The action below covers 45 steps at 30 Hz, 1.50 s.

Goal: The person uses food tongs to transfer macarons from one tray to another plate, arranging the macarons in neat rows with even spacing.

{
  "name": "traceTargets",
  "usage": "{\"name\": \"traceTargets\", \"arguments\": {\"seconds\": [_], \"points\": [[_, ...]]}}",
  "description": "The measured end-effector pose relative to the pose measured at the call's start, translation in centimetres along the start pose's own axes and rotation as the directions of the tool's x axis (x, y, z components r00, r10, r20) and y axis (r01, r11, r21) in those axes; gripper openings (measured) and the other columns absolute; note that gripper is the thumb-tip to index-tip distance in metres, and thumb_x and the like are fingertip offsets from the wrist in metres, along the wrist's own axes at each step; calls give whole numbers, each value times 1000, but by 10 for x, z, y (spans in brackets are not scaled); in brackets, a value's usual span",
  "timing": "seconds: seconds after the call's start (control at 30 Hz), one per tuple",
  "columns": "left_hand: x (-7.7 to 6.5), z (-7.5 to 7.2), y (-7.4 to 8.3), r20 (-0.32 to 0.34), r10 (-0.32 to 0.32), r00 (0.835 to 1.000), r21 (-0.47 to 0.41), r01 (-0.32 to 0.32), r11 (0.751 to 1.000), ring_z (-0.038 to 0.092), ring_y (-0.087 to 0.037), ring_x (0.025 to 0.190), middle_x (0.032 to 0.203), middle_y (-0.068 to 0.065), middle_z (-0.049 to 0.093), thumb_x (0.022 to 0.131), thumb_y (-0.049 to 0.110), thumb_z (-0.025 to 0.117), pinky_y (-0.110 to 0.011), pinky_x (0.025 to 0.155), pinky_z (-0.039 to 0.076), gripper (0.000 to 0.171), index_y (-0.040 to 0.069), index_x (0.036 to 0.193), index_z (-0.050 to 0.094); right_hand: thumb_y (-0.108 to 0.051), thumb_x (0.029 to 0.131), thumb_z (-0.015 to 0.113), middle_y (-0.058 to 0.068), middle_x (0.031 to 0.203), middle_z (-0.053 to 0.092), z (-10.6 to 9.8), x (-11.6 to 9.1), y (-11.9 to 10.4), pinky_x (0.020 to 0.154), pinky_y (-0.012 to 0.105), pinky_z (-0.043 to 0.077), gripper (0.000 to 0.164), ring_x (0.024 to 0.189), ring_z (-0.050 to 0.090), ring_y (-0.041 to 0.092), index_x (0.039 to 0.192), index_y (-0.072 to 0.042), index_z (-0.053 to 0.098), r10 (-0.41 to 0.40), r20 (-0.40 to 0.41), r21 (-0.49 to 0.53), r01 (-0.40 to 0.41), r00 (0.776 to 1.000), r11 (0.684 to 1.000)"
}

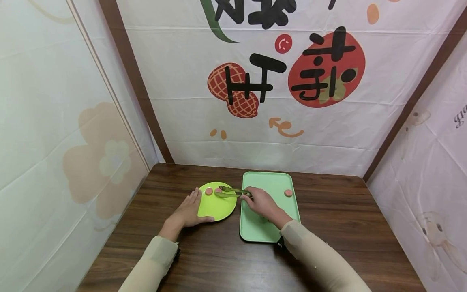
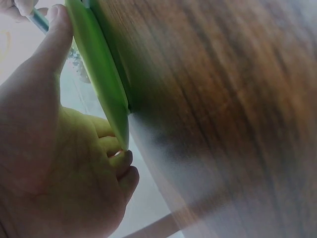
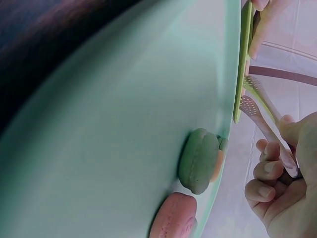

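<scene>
My left hand rests at the left rim of a yellow-green round plate, fingers fairly straight along its edge and thumb at the near rim. Two pink macarons lie toward the plate's far side. From the right, my right hand grips green tongs. Their perforated tips stand apart over the plate, overlapping the right-hand pink macaron in the head view. Beneath my right arm is a light green tray. On it the right wrist view shows a green macaron, a pink one and part of an orange one.
A pink macaron lies near the tray's right edge. Plate and tray sit side by side on a dark wooden table. Printed white cloth hangs behind the table and along both sides.
</scene>
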<state>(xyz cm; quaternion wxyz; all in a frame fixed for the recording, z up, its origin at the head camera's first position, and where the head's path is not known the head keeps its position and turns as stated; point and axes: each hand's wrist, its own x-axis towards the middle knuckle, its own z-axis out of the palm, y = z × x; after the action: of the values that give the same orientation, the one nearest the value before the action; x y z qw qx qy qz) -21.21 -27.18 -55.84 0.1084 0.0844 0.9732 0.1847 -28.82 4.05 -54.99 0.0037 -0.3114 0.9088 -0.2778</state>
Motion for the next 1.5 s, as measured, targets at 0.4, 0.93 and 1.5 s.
{"name": "traceTargets", "arguments": {"seconds": [0.4,0.93,1.5], "points": [[-1,0,1,-6,-2,1000,-3,2,1000,9,-47,164,175,-33,4,90,70,76,-56,134,15,131,-13,166,10,-33,110,65,-2,90,69,2,-1,1,64,32,51,29,71,59,10,123,-7,70,-1,-2,3,1,1000,1000],[-2,-2,2,-1,-1,1000,-10,1,1000,8,-47,164,175,-33,3,90,71,75,-57,133,15,131,-13,166,10,-35,110,65,-7,88,67,-4,-13,7,64,32,51,23,72,58,9,117,-14,70,30,-55,67,-26,998,997],[-4,-3,5,6,-1,1000,-16,1,1000,8,-47,164,176,-33,3,90,70,75,-57,134,15,130,-13,166,11,-33,110,65,2,104,77,-18,-38,16,75,42,60,34,89,72,18,131,-6,70,70,-78,139,-58,994,989]]}}
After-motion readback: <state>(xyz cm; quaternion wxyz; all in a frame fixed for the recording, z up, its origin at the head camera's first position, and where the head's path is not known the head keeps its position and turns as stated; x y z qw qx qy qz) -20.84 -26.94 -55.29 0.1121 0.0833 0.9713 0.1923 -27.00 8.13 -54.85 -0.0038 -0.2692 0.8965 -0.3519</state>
